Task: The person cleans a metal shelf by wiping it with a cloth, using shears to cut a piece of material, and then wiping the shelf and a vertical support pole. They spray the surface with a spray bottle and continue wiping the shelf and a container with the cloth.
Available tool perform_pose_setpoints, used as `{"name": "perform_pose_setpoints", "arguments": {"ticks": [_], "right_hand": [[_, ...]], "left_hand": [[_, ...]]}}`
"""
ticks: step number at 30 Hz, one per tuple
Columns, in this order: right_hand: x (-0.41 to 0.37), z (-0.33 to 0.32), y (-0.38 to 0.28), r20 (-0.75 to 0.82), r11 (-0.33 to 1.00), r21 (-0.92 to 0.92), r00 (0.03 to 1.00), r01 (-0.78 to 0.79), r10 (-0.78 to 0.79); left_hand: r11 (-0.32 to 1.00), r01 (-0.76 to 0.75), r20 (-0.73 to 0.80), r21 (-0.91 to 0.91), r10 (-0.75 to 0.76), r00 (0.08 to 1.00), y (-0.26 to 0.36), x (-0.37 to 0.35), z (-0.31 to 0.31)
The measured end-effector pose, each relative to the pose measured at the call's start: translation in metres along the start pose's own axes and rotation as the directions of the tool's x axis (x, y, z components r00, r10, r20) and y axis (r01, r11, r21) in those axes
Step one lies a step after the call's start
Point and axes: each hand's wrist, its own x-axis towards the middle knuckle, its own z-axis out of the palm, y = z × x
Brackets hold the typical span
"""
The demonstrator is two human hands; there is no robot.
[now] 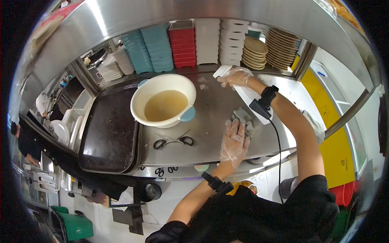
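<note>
My left hand, in a clear plastic glove, lies flat with its fingers stretched over the near side of a grey cloth on the steel counter. Farther back and to the right, my right hand, also gloved, has its fingers wrapped round the far end of a long white board. The board's near end lies under my right forearm. To the left stands a white basin with blue handles, holding cloudy yellowish liquid. Open scissors with black handles rest in front of it.
Dark trays lie at the left. Along the back stand stacked blue containers, red containers, white containers and brown plates. A steel post runs along the right. Another person is at the far left.
</note>
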Motion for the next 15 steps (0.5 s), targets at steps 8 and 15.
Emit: {"name": "perform_pose_setpoints", "arguments": {"ticks": [8,15], "right_hand": [[-0.082,-0.033,0.008,-0.374,0.894,0.390,0.925,0.222,-0.067],[-0.099,-0.064,0.121,-0.611,0.905,0.379,0.787,0.192,0.088]], "left_hand": [[0.949,0.008,-0.209,-0.316,-0.078,0.975,0.004,0.009,-0.027],[0.791,0.221,-0.047,-0.570,-0.300,0.953,-0.024,0.008,-0.057]]}}
